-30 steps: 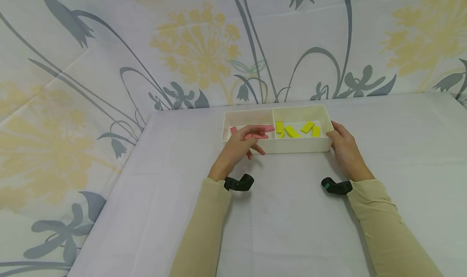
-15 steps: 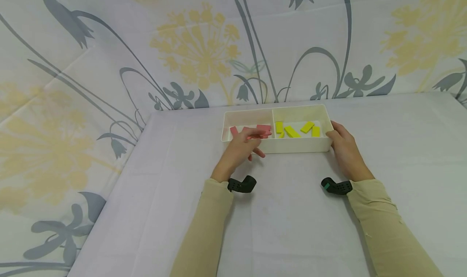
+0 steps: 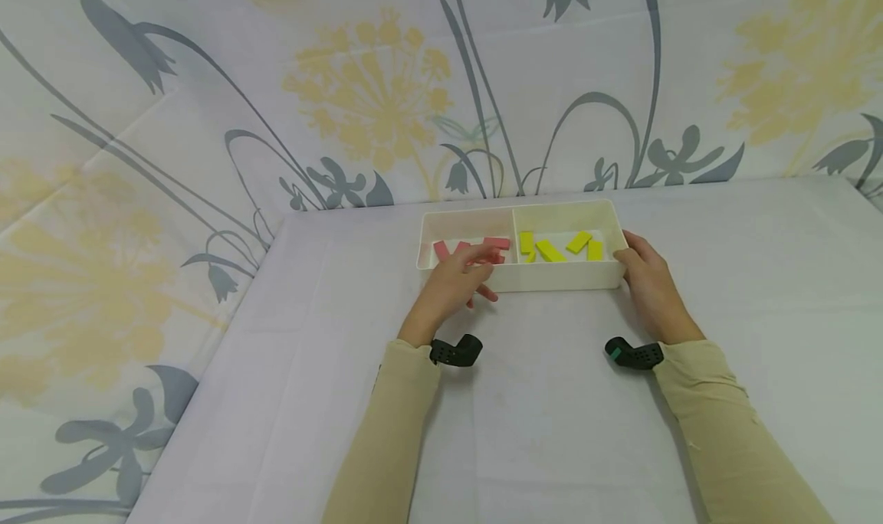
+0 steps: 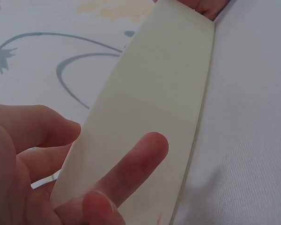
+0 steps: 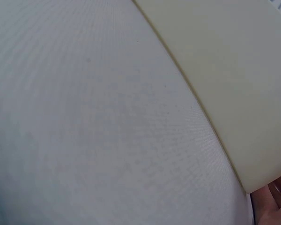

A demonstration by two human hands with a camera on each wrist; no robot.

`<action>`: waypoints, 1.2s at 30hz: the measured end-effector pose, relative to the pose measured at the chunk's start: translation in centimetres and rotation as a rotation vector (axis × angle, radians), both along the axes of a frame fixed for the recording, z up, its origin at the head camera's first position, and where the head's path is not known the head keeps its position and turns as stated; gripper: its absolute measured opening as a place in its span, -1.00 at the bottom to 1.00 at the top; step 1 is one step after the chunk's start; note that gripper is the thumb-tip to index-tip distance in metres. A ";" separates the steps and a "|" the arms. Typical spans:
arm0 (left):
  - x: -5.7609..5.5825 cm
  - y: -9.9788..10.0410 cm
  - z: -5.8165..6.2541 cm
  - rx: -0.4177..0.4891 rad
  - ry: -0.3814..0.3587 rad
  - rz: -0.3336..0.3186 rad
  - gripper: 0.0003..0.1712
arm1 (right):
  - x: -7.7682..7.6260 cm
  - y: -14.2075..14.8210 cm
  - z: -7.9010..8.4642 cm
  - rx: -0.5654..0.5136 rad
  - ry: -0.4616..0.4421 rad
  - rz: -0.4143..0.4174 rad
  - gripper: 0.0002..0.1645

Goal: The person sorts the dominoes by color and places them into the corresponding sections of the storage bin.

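Note:
A white two-part organizer tray point(image 3: 562, 277) stands near the back of the table. Pink flat blocks point(image 3: 441, 250) lie in its left compartment, yellow blocks point(image 3: 549, 250) in the right. My left hand point(image 3: 451, 283) reaches over the front wall, some fingers among the pink blocks. Its other fingers extend outside the wall, as the left wrist view shows. Nothing is seen held in it, though some fingertips are hidden behind the wall. My right hand point(image 3: 651, 286) grips the tray's right end, thumb at the rim; a bit of it shows at the corner in the right wrist view.
A white cloth point(image 3: 545, 417) covers the table. Behind and to the left hangs a floral curtain point(image 3: 386, 87), close to the tray's back side. A black wrist device sits on each forearm, by the beige sleeves.
A pink block that stuck out at my left fingertips now lies in the left compartment. My left hand has shifted slightly among the blocks. My right hand keeps its grip on the tray.

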State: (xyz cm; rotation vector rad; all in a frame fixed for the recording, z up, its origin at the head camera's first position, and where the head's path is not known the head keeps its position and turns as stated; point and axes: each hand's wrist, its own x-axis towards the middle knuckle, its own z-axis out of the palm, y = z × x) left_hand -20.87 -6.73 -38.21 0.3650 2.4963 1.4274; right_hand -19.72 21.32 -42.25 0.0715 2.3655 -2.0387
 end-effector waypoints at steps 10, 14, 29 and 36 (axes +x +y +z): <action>0.0 -0.1 0.1 0.005 -0.002 -0.010 -0.56 | 0.1 0.0 0.2 0.003 -0.017 0.000 -0.36; 0.0 -0.5 0.1 0.035 0.013 -0.025 -0.57 | 0.1 0.0 0.3 0.002 -0.019 0.000 -0.36; -0.6 -3.8 0.8 0.086 0.022 0.063 -0.64 | 0.2 0.2 0.2 0.031 -0.006 -0.005 -0.35; -0.4 -6.0 1.0 0.295 -0.005 0.095 -0.68 | -0.1 0.1 0.0 -0.036 -0.031 -0.002 -0.34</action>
